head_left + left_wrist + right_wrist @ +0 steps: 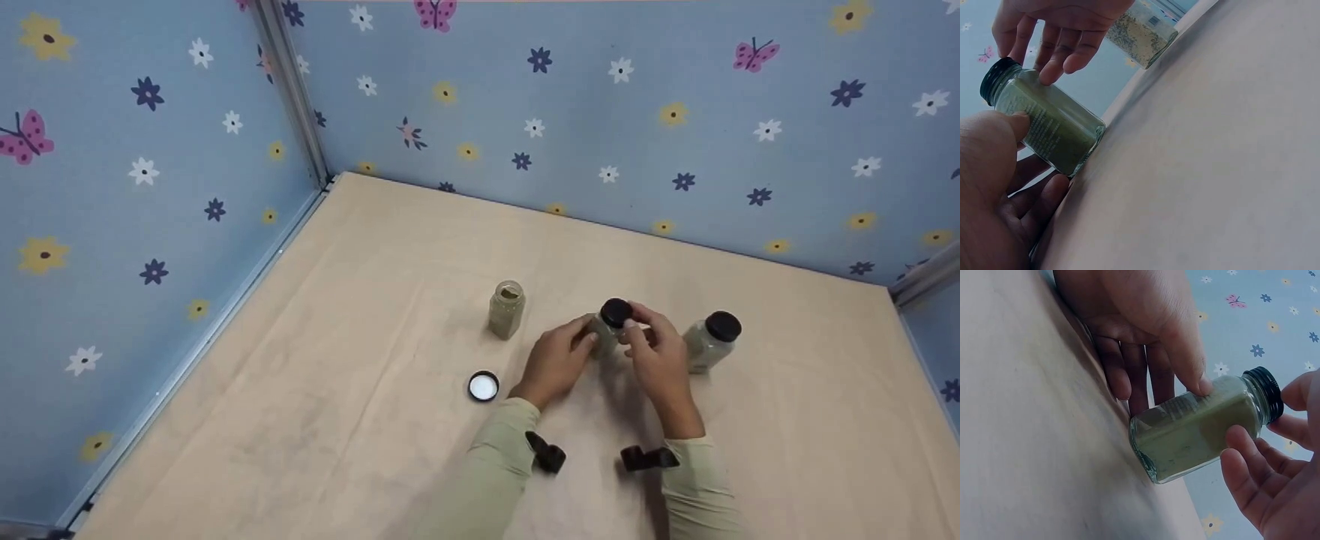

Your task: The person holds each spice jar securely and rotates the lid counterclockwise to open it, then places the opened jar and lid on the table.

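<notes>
Between both hands a glass spice jar [606, 343] with green powder and a black lid [616, 313] stands on the table. My left hand [556, 362] grips the jar's body, thumb on the printed side in the left wrist view. Thumb and index finger of my right hand [660, 364] pinch the lid's rim; its other fingers are loosely bent near the glass. Left of the hands is an uncapped spice jar [507, 311], and a loose black lid [483, 386] lies white inside up. A third spice jar [707, 346], black-capped, stands right of the right hand.
The cream-coloured cloth [300, 375] covers the table and has faint creases. Blue flowered wall panels [570, 112] border the back and left sides, with a metal post [292, 97] at the far-left corner.
</notes>
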Demonstrator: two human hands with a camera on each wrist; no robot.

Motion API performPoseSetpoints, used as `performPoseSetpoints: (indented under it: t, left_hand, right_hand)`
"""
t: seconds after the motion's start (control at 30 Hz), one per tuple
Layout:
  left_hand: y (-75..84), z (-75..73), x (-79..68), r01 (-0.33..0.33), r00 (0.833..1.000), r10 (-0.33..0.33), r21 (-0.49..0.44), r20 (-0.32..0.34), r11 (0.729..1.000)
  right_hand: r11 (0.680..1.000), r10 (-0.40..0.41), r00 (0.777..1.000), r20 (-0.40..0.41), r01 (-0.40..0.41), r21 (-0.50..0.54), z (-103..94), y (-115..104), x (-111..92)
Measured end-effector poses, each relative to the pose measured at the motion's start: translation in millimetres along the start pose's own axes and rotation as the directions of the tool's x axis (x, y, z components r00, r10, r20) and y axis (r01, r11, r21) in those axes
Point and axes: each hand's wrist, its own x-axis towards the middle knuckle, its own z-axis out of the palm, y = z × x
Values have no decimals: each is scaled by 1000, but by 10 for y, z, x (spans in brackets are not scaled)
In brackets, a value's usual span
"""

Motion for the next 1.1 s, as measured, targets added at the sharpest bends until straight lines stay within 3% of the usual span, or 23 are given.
performPoseSetpoints:
  t: [0.3,0.6,0.9,1.1]
  left_hand:
    - [-22,0,-35,36,999,-37,13,26,999]
    - [-1,2,0,31,999,-32,15,21,999]
    - [17,-4,6,26,1000,-26,10,16,1000]
    - [14,-5,-9,27,999,-27,0,17,1000]
  right_hand:
    - [995,-18,1000,18,20,-102,16,22,1]
    - [1000,11,1000,-15,-11,-19,9,9,29]
    - [1000,12,1000,6,-12,16,-33,-345,-32]
    - [998,61,998,5,-61,27,-58,-378,-60]
